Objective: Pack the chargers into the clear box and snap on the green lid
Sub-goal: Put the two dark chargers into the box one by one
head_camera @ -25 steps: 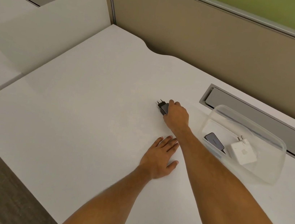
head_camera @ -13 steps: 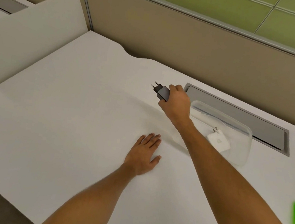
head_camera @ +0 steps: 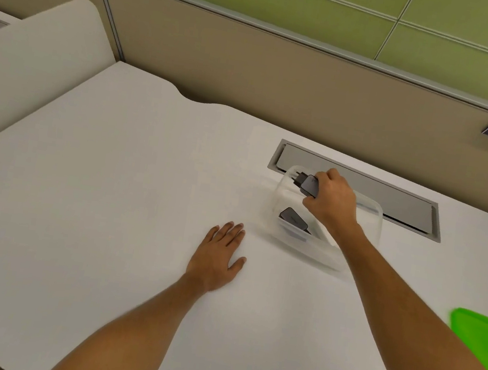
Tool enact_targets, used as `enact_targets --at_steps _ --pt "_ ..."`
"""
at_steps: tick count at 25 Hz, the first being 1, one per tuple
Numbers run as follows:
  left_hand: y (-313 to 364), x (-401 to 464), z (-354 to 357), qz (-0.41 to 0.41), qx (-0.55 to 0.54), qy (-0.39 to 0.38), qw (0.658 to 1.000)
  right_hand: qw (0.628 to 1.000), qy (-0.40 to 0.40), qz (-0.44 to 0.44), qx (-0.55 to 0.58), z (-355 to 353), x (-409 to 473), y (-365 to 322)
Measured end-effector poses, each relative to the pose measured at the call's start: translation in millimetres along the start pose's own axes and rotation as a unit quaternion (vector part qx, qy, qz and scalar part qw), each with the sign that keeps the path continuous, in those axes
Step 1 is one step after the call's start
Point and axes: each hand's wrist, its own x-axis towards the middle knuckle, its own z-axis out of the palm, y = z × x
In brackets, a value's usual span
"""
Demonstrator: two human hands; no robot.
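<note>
My right hand grips a dark grey charger with its two plug pins pointing left, held over the far left corner of the clear box. Inside the box lies another dark charger near the left wall. My right forearm hides the rest of the box's inside. My left hand rests flat on the white desk, fingers spread, left of the box. The green lid lies at the right edge of the view.
A grey cable hatch is set into the desk just behind the box. A beige partition wall stands along the desk's far edge, and a white divider panel rises on the left.
My right hand has carried the dark charger from the desk, rightward, to above the clear box. The left hand stayed flat on the desk.
</note>
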Motion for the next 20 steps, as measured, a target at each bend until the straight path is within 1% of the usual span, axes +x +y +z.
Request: enact_targets --at_steps 6,16,20 --pt "-1 1 3 -0.002 0.005 -0.005 1.0 0.996 -0.087 -0.004 -0.033 24 0 15" --pt "-2 2 5 -0.004 0.011 -0.01 1.0 0.988 -0.146 0.0 -0.047 50 13 9" --pt "-2 2 5 -0.002 0.008 -0.006 1.0 0.988 -0.149 0.011 -0.038 53 14 10"
